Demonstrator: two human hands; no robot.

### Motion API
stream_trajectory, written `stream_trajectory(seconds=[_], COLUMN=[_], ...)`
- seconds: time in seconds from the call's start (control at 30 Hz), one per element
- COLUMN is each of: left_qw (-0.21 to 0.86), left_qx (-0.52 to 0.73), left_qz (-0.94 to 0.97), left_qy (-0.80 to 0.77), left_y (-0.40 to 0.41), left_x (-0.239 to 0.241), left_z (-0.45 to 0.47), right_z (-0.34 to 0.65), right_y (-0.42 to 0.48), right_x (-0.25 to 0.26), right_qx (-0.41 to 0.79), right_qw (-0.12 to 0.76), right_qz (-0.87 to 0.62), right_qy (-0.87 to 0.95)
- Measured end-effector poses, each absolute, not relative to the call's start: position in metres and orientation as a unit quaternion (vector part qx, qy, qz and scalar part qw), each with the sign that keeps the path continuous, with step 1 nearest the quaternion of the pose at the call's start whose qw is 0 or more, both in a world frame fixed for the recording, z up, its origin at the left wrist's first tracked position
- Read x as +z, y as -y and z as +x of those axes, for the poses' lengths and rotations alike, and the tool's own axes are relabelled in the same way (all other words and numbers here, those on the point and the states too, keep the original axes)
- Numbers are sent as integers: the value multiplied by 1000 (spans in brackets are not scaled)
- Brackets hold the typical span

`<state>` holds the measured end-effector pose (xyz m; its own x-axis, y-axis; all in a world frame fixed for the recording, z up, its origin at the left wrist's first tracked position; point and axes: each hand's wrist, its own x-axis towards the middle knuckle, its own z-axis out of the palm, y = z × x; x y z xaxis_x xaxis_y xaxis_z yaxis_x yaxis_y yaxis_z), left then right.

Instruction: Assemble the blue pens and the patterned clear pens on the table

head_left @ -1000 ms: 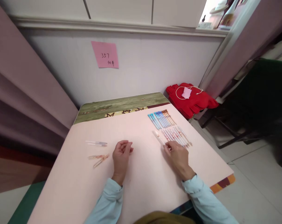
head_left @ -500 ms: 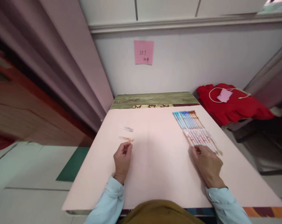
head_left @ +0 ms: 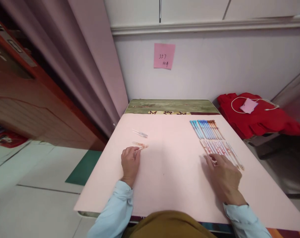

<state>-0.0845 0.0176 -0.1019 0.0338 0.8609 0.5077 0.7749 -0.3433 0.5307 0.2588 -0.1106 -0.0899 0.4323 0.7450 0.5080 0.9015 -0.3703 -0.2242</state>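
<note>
My left hand (head_left: 130, 163) is on the left half of the table, thumb and fingers pinched at the near end of a slim pen with orange markings (head_left: 143, 146). A similar orange-marked pen lies against it, and a pair of pale pens (head_left: 140, 133) sits just beyond. On the right side, my right hand (head_left: 225, 175) has its thumb and fingers closed at the near end of the leftmost pen (head_left: 204, 146) in a row of white-and-red pens (head_left: 220, 148); the fingers partly cover its end. Past that row lie blue pens (head_left: 202, 128) and brown-topped pens (head_left: 215, 129), side by side.
A pale pink sheet (head_left: 169, 185) covers most of the table, with a green patterned strip (head_left: 164, 105) at the back. Red cloth (head_left: 261, 115) with a white cable lies beyond the right edge. A pink note (head_left: 164, 56) is on the wall; a curtain (head_left: 100, 66) hangs left.
The view has turned slightly left, so everything sits further right. My left hand has moved onto an orange-marked pen, which now tilts from its fingertips. My right hand stays at the lower row.
</note>
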Motion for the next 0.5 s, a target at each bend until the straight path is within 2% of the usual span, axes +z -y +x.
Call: stream_trajectory(seconds=[0.1, 0.2, 0.33, 0.4, 0.5], left_qw=[33, 26, 41, 54, 78], left_qx=[349, 307, 306, 318, 353], left_qz=[727, 730, 728, 726, 714], left_qy=[-591, -610, -612, -607, -599], left_y=[-20, -20, -18, -17, -17], left_x=[-105, -108, -107, -106, -104], left_z=[-84, -84, -85, -86, -87], right_z=[230, 186, 124, 99, 75], right_y=[83, 34, -41, -71, -99], right_x=[-69, -56, -57, -61, -68], right_qx=[-49, 54, 124, 126, 123], right_qw=[333, 358, 280, 219, 192], right_qz=[-747, -662, -638, -650, -651], right_qy=[574, 656, 707, 717, 724])
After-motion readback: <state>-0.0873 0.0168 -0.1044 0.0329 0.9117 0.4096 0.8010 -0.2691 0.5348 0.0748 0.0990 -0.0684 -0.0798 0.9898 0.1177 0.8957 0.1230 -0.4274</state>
